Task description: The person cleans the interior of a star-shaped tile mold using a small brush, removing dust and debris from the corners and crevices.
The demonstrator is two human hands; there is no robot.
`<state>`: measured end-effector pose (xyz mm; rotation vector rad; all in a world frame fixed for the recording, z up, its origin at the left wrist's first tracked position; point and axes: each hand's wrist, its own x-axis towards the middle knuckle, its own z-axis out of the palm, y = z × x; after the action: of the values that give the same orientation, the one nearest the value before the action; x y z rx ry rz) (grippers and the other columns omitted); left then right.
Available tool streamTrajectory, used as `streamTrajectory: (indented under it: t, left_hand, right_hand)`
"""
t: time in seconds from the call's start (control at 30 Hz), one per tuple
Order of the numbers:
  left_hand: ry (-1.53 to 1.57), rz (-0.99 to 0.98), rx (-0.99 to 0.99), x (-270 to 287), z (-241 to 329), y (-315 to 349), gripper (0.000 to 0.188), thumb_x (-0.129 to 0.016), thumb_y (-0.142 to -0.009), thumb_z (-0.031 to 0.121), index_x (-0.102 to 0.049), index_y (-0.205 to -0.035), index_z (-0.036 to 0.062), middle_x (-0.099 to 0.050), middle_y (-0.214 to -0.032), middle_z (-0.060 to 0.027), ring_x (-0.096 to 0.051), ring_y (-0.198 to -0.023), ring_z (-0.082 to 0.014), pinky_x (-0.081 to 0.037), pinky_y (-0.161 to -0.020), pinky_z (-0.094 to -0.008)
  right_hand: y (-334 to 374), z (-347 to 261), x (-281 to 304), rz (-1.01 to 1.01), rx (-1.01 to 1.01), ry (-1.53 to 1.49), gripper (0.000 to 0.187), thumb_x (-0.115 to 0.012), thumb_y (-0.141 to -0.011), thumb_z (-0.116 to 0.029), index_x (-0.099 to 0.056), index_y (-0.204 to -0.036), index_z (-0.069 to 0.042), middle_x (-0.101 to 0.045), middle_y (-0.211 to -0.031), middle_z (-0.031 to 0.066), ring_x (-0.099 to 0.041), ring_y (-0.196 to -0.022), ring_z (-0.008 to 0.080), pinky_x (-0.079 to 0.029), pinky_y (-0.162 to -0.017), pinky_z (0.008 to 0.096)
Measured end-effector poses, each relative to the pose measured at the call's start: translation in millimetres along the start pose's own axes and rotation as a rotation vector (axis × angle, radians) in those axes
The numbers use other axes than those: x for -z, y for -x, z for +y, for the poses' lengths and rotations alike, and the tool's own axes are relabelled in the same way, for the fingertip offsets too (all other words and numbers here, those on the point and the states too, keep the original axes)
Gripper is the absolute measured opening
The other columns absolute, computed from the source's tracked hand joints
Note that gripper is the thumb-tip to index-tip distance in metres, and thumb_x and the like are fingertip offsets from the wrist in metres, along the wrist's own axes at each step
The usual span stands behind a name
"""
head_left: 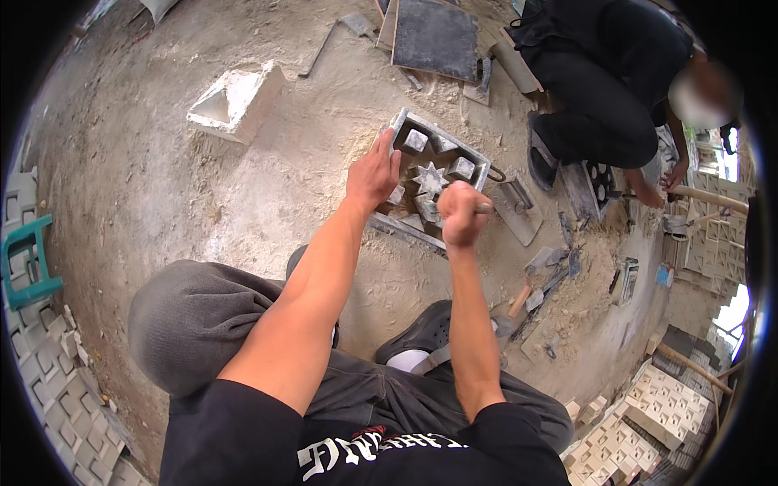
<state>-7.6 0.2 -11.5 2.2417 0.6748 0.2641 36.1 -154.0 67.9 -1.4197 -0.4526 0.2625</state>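
A rectangular metal mould point(442, 130) lies tilted on the dusty ground in front of me. Inside it are an eight-pointed star block point(429, 179) and several square and wedge-shaped blocks, with brown gaps between them. My left hand point(374, 174) grips the mould's left wall, fingers along the rim. Over the near right part of the mould, my right hand point(463, 215) is closed in a fist around a short rod-like handle point(484, 208). Whatever the handle belongs to is mostly hidden by the fist. A loop handle point(497, 174) sticks out of the mould's right side.
A white hollow block point(235, 101) stands at the far left. Dark boards point(435, 39) lie at the back. A trowel-like metal plate point(519, 212) and scattered tools point(551, 271) are on the right. Another person point(596, 81) crouches at the upper right beside a similar mould point(596, 182). A green stool point(31, 259) stands left.
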Motion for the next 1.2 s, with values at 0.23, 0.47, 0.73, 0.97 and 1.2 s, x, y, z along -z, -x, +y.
streamTrajectory:
  t: [0.23,0.47,0.73,0.97,1.2]
  left_hand:
    - [0.026,0.034,0.11,1,-3,-4,0.041,-0.035,-0.101,0.036,-0.046,-0.133,0.0134,-0.067,-0.096,-0.0223,-0.064,-0.085,-0.0429,-0.05,-0.075,-0.0505]
    - [0.063,-0.036,0.159,2,-4,-7,0.037,-0.032,-0.102,0.036,-0.052,-0.121,0.0117,-0.066,-0.09,-0.0247,-0.063,-0.084,-0.0442,-0.048,-0.074,-0.0525]
    - [0.077,-0.004,0.15,-1,-9,-1,0.037,-0.032,-0.102,0.036,-0.052,-0.121,0.0119,-0.066,-0.089,-0.0251,-0.063,-0.083,-0.045,-0.048,-0.073,-0.0531]
    - [0.083,0.007,0.157,4,-9,-14,0.036,-0.033,-0.101,0.035,-0.054,-0.118,0.0118,-0.067,-0.089,-0.0233,-0.063,-0.084,-0.0444,-0.048,-0.075,-0.0533]
    - [0.109,-0.043,0.21,2,-10,0,0.035,-0.035,-0.101,0.033,-0.055,-0.12,0.0119,-0.067,-0.092,-0.0237,-0.063,-0.086,-0.044,-0.048,-0.075,-0.0527]
  right_hand:
    - [0,-1,-11,-0.002,-0.047,-0.036,0.042,-0.047,-0.093,-0.016,-0.035,-0.055,-0.004,-0.037,-0.05,-0.0027,-0.03,-0.045,0.006,-0.021,-0.043,0.0277]
    - [5,0,-12,0.028,0.012,-0.003,0.042,-0.045,-0.093,-0.016,-0.031,-0.055,-0.006,-0.034,-0.051,-0.0015,-0.029,-0.046,0.0074,-0.021,-0.043,0.028]
    - [5,-3,-8,-0.03,-0.035,-0.174,0.042,-0.046,-0.093,-0.014,-0.032,-0.054,-0.005,-0.034,-0.051,-0.0028,-0.028,-0.045,0.0076,-0.021,-0.043,0.0285]
    - [-2,1,-10,-0.087,-0.006,-0.14,0.043,-0.045,-0.093,-0.016,-0.031,-0.055,-0.005,-0.036,-0.051,-0.0011,-0.03,-0.046,0.0085,-0.023,-0.043,0.0284]
    - [-5,-16,-42,0.155,-0.021,-0.055,0.042,-0.045,-0.095,-0.019,-0.037,-0.056,-0.005,-0.043,-0.054,-0.0002,-0.037,-0.049,0.0074,-0.026,-0.044,0.0268]
